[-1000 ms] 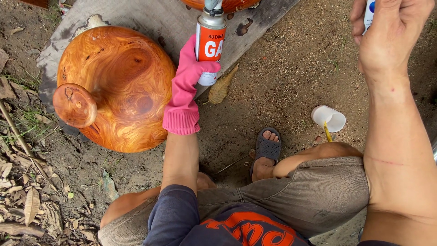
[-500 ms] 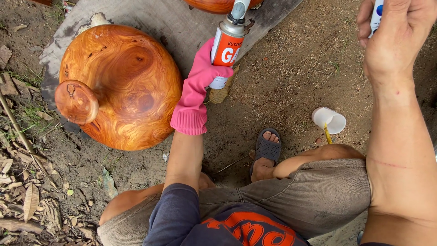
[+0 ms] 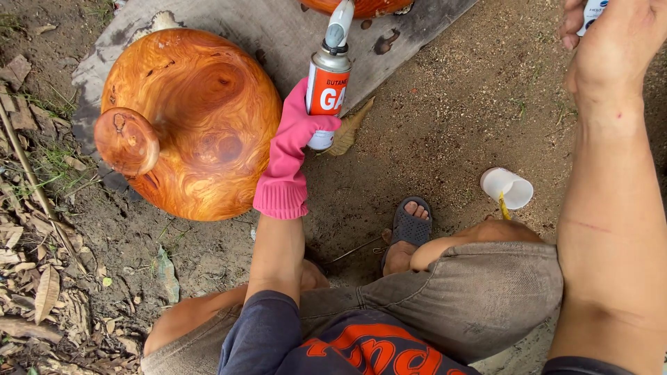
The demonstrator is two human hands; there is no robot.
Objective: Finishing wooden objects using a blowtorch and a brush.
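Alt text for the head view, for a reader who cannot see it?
A left hand in a pink glove grips an orange and white gas canister beside a polished wooden bowl on a grey board. The bare right hand holds a small white object over dirt.

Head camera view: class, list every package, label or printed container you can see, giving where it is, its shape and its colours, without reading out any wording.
Gas canister: upright cylinder in the pink-gloved left hand, top centre; orange-red label with white lettering, silver shoulder, grey torch head.
Small container: in the bare right hand, top right corner; white with blue print, mostly hidden.
White cup: lying on the dirt right of the sandalled foot; no label visible.
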